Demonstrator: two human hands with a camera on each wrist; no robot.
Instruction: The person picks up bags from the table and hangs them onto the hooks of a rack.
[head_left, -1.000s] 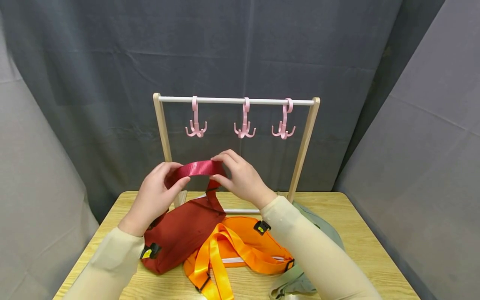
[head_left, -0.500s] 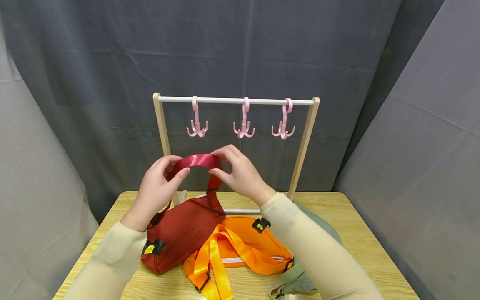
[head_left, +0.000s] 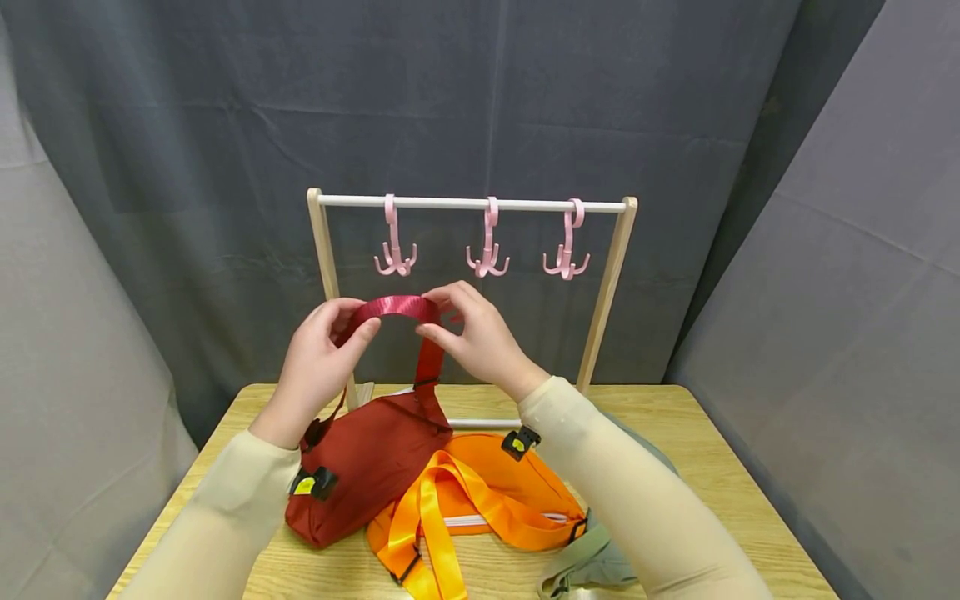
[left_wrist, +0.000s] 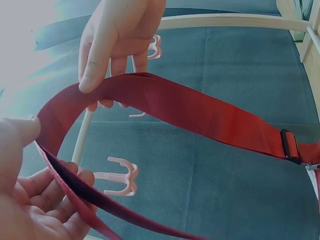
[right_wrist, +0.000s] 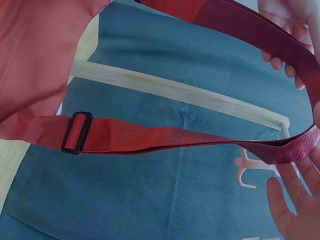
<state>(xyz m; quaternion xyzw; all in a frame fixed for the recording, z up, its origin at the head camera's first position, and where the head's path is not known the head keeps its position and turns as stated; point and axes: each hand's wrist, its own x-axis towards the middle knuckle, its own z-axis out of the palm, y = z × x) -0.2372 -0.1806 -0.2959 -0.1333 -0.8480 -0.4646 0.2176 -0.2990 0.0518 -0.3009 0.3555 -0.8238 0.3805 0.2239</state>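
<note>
A dark red bag sits on the table with its shiny strap raised in an arch between both hands. My left hand pinches the strap's left side between thumb and fingers. At the arch's right end, my right hand pinches it the same way. In the left wrist view the strap runs from the hands down to a black slider buckle. Behind and above the hands, three pink hooks hang from a white rail; the left hook and middle hook are nearest.
The rack has wooden posts, the right post beyond my right hand. The right pink hook hangs near it. An orange bag with loose straps lies in front on the wooden table. A green bag is partly hidden under my right sleeve.
Both hands have risen and moved slightly farther forward, lifting the red strap toward the hooks. More of the strap now stands above the bag, which stays on the table.
</note>
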